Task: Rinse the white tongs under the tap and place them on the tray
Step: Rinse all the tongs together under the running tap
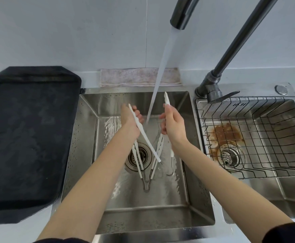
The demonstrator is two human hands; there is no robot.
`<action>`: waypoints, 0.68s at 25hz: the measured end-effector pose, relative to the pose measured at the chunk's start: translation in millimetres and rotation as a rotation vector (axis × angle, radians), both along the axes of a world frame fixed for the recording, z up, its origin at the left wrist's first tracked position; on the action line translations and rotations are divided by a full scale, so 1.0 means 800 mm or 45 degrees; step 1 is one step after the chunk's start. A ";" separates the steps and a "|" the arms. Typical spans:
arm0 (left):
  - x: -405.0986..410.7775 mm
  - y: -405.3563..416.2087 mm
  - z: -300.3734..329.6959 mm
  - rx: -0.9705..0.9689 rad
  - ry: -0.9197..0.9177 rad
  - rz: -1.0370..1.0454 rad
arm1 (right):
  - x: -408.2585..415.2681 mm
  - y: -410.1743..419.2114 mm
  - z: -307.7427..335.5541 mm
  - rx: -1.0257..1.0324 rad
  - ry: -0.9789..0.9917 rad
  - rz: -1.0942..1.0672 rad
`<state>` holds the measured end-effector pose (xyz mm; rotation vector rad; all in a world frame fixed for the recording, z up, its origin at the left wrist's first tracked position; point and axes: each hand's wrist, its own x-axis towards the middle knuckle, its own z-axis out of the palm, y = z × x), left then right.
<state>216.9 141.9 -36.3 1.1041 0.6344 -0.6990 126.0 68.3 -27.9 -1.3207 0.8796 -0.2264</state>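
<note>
White tongs (pixel 144 133) are spread wide over the left sink (pixel 192 155), one arm in each grip. The left hand (pixel 131 118) is curled around the upper end of one arm; the right hand (pixel 173 123) is closed on the other, whose tip pokes up beyond the fingers. Tap (pixel 180 13) water (pixel 159 72) falls between both hands. A second pair of tongs (pixel 145 165) lies on the sink floor. The black tray (pixel 29 137) sits left, on the surface.

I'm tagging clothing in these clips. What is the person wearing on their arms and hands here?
Both hands are bare: no gloves, rings, watch or bracelets visible on the left hand or the right hand. The forearms are uncovered too. Dark, apparently black sleeves are pushed up and show only at the bottom edge of the view.
</note>
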 end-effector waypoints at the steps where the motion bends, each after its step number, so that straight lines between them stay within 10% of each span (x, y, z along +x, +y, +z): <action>1: 0.000 0.007 -0.007 0.005 0.001 0.014 | 0.008 0.001 0.003 -0.045 -0.021 -0.008; 12: -0.036 0.030 -0.012 -0.098 -0.125 -0.498 | 0.052 0.005 0.022 -0.223 -0.053 0.013; 17: -0.052 0.038 -0.030 0.087 -0.134 -0.467 | 0.014 -0.019 -0.019 -0.426 0.361 0.321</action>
